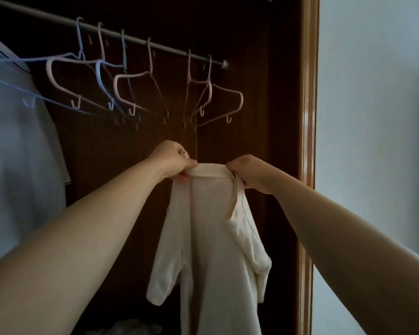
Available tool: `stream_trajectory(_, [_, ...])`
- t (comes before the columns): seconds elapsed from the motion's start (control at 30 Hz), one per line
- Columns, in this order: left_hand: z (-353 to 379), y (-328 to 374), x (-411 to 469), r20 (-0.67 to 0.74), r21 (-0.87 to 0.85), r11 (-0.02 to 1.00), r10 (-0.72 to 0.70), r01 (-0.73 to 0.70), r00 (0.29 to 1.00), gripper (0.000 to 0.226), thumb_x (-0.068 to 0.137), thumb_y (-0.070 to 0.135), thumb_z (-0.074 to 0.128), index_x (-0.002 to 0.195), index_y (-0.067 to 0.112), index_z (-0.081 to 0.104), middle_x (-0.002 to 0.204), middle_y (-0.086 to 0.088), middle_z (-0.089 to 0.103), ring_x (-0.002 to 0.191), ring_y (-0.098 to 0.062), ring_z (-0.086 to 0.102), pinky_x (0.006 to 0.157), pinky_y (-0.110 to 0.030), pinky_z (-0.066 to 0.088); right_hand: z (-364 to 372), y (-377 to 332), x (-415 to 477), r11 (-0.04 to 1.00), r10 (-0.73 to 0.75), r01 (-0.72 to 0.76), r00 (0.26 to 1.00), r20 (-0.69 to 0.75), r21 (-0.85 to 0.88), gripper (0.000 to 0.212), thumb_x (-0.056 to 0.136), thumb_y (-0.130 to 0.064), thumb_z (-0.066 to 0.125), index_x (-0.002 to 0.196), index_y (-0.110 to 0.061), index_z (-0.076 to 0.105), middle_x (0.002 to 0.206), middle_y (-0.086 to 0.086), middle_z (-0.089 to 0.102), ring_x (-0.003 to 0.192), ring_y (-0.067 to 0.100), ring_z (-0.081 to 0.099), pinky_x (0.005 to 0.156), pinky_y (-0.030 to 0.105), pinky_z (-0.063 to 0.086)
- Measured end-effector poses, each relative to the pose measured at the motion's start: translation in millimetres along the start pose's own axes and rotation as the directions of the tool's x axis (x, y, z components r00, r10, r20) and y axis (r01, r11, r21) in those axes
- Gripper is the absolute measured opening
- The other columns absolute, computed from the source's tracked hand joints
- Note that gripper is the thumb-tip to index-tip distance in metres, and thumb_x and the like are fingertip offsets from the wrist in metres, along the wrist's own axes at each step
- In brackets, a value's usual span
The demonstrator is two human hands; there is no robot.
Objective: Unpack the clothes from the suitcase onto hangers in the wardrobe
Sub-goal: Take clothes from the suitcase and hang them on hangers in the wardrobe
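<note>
A cream short-sleeved shirt [211, 238] hangs down in front of the dark wardrobe, held up by its collar. My left hand [172, 160] pinches the collar's left end and my right hand [249, 172] grips its right end. Above them a grey rail [140, 42] carries several empty plastic hangers, among them a pink hanger [218, 102] nearest the shirt and a blue hanger [22, 81] at the left. The suitcase is out of view.
A pale garment [17, 153] hangs at the far left of the wardrobe. The wardrobe's wooden frame [307, 141] stands upright just right of my right hand, with a white wall [377, 117] beyond it. Some crumpled cloth [128, 327] lies low in the dark.
</note>
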State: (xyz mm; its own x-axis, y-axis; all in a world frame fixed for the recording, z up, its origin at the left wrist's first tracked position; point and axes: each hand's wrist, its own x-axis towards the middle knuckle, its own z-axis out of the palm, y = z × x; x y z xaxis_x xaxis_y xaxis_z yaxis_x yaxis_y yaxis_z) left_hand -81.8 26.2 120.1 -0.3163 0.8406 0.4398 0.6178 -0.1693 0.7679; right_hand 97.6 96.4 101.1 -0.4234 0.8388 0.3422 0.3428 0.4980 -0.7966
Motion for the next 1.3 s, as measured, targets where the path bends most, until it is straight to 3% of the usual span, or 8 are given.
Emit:
stream_trajectory(0.17, [-8.9, -2.5, 8.2, 0.157, 0.165, 0.978, -0.153, 0.127, 0.976, 0.015, 0.086, 0.008, 0.067, 0.100, 0.003, 0.065, 0.090, -0.015, 0.068, 0.071, -0.020, 0.068, 0.069, -0.038, 0.061, -3.5, -2.4, 17.6, 0.998, -0.014, 0.007, 0.992, -0.123, -0.060, 0.037, 0.101, -0.028, 0.045, 0.129, -0.009, 0.057, 0.124, 0.010, 0.061, 0.111, 0.024, 0.057, 0.099, 0.036, 0.044])
stream_trajectory(0.3, [3.8, -5.0, 14.8, 0.275, 0.198, 0.959, -0.252, 0.201, 0.928, 0.049, 0.079, 0.051, 0.070, 0.103, 0.008, 0.067, 0.097, -0.011, 0.069, 0.078, -0.021, 0.069, 0.064, -0.032, 0.060, -0.2, -0.9, 28.9, 0.999, -0.034, 0.031, 0.991, -0.128, -0.022, 0.038, 0.099, -0.034, 0.047, 0.126, -0.011, 0.061, 0.121, 0.011, 0.064, 0.112, 0.027, 0.060, 0.101, 0.042, 0.046])
stream_trajectory(0.47, [18.2, -12.4, 32.8, 0.213, 0.347, 0.935, -0.157, 0.075, 0.964, 0.032, 0.084, 0.025, 0.072, 0.104, 0.006, 0.056, 0.095, -0.012, 0.067, 0.066, -0.016, 0.064, 0.056, -0.028, 0.057, -10.6, -2.0, 37.1, 0.998, -0.051, 0.044, 0.977, -0.207, -0.041, 0.034, 0.101, -0.031, 0.044, 0.113, -0.008, 0.066, 0.106, 0.010, 0.068, 0.104, 0.027, 0.063, 0.090, 0.036, 0.050])
stream_trajectory(0.7, [16.7, -5.8, 58.6, 0.103, -0.351, 0.934, -0.038, 0.072, 0.994, 0.014, 0.093, 0.022, 0.060, 0.105, 0.014, 0.061, 0.100, -0.003, 0.063, 0.085, -0.015, 0.061, 0.054, -0.027, 0.052, -44.8, 4.4, 66.8, 0.980, 0.036, 0.037, 0.932, -0.360, 0.195, 0.034, 0.099, -0.028, 0.051, 0.115, 0.000, 0.062, 0.084, 0.006, 0.065, 0.077, 0.019, 0.062, 0.079, 0.035, 0.054])
stream_trajectory(0.8, [22.6, -6.2, 71.8, 0.022, -0.236, 0.972, 0.012, -0.007, 1.000, 0.015, 0.094, 0.022, 0.058, 0.103, 0.011, 0.062, 0.096, -0.008, 0.063, 0.082, -0.019, 0.062, 0.052, -0.028, 0.051, -63.4, -19.2, 79.2, 0.957, 0.011, 0.123, 0.890, -0.455, 0.264, 0.026, 0.100, -0.032, 0.046, 0.104, -0.010, 0.058, 0.078, -0.001, 0.059, 0.077, 0.016, 0.060, 0.091, 0.038, 0.052])
stream_trajectory(0.93, [26.5, -8.7, 90.8, -0.084, -0.175, 0.982, 0.054, -0.068, 0.995, 0.019, 0.093, 0.022, 0.058, 0.096, 0.004, 0.065, 0.091, -0.013, 0.065, 0.075, -0.021, 0.062, 0.049, -0.026, 0.046, -76.1, -59.1, 100.1, 0.917, -0.025, 0.195, 0.899, -0.437, 0.349, 0.035, 0.099, -0.040, 0.043, 0.112, -0.011, 0.057, 0.102, 0.007, 0.067, 0.095, 0.021, 0.066, 0.098, 0.039, 0.050])
stream_trajectory(1.17, [22.4, -18.4, 121.9, -0.168, -0.098, 0.994, 0.035, -0.052, 0.985, 0.025, 0.091, 0.022, 0.061, 0.096, -0.001, 0.066, 0.091, -0.018, 0.068, 0.079, -0.029, 0.066, 0.062, -0.036, 0.055, -71.8, -98.2, 137.9, 0.948, -0.016, 0.118, 0.946, -0.325, 0.297, 0.033, 0.102, -0.023, 0.042, 0.127, -0.001, 0.047, 0.103, 0.012, 0.069, 0.065, 0.015, 0.066, 0.070, 0.027, 0.056])
stream_trajectory(1.3, [18.4, -22.9, 127.1, -0.210, -0.037, 0.998, 0.043, -0.052, 0.977, 0.026, 0.093, 0.023, 0.059, 0.084, -0.001, 0.065, 0.079, -0.015, 0.064, 0.067, -0.023, 0.061, 0.047, -0.027, 0.042, -71.9, -104.4, 155.0, 0.928, 0.003, 0.112, 0.952, -0.307, 0.356, 0.020, 0.101, -0.003, 0.035, 0.088, -0.003, 0.050, 0.070, 0.007, 0.054, 0.045, 0.011, 0.052, 0.060, 0.027, 0.051])
